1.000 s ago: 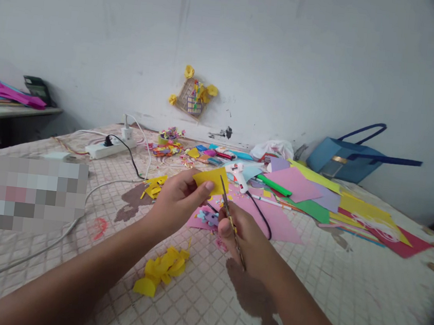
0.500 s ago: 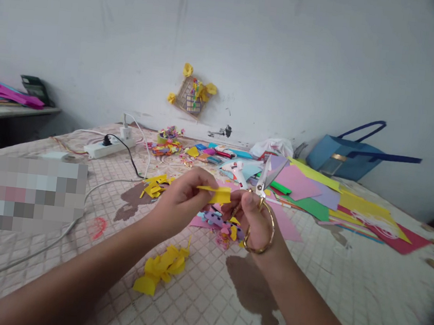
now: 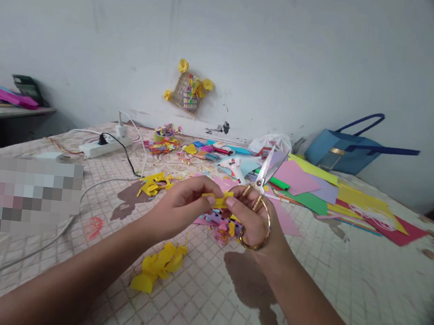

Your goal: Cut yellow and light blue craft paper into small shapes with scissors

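My 2 hands [image 3: 181,208] [image 3: 259,221] grip the yellow paper [image 3: 218,202]; I should crease evenly, scissors [image 3: 265,180] pointing away.

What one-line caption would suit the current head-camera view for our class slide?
Left hand and right hand pinch folded yellow paper, gold-handled scissors resting in the right.
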`<state>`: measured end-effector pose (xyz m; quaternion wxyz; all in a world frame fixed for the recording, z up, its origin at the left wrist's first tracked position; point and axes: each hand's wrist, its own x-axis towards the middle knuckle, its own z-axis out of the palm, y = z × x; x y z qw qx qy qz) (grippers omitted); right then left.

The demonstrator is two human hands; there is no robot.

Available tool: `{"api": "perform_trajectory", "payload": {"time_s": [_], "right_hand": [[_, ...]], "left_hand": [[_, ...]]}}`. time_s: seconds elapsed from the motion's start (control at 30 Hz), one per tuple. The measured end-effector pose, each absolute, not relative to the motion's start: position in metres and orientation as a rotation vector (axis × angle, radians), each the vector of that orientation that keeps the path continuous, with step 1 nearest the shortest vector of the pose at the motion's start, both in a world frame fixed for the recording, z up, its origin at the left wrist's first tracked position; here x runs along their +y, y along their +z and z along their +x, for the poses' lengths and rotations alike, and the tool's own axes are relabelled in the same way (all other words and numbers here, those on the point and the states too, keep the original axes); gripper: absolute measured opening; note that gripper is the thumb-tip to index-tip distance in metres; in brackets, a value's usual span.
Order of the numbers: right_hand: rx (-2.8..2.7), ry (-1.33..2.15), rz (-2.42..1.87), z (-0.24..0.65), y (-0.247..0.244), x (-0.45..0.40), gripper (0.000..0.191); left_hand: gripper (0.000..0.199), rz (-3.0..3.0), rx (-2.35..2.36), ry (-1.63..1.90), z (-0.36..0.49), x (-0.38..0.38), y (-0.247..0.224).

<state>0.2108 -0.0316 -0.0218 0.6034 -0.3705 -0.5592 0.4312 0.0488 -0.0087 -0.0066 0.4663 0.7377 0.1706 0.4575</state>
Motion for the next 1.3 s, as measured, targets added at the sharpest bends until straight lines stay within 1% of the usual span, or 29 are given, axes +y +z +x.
{"api": "perform_trajectory", "payload": {"time_s": [0.1, 0.37, 0.63, 0.9, 1.1, 1.17, 1.2, 1.3], "right_hand": [[-1.305, 1.057, -0.799, 0.211, -0.023, -0.031, 0.018], [-1.271, 1.093, -0.757, 0.21, -0.019, -0.035, 0.014], [-1.271, 1.096, -0.811, 0.21, -0.02, -0.036, 0.018], [-1.312, 1.002, -0.869, 0.213, -0.026, -0.035, 0.013], [-1.304, 0.98, -0.933, 0.212, -0.023, -0.038, 0.015], [-1.307, 0.972, -0.952, 0.211, -0.022, -0.039, 0.015], [-1.31, 0.973, -0.959, 0.211, -0.022, -0.039, 0.016], [-1.333, 0.96, -0.949, 0.211, -0.023, -0.039, 0.015]], "left_hand": [[0.006, 1.757, 0.431, 1.113, 0.051, -0.008, -0.007], [0.01, 1.819, 0.582, 1.095, 0.049, -0.005, -0.01], [0.013, 1.801, 0.575, 1.043, 0.05, -0.008, -0.006], [0.015, 1.699, 0.531, 1.018, 0.05, -0.007, -0.005], [0.018, 1.686, 0.551, 1.014, 0.05, -0.009, -0.002], [0.016, 1.728, 0.616, 1.012, 0.049, -0.01, 0.0], [0.018, 1.759, 0.653, 0.991, 0.049, -0.01, 0.002], [0.033, 1.833, 0.725, 0.847, 0.048, -0.009, 0.003]]}}
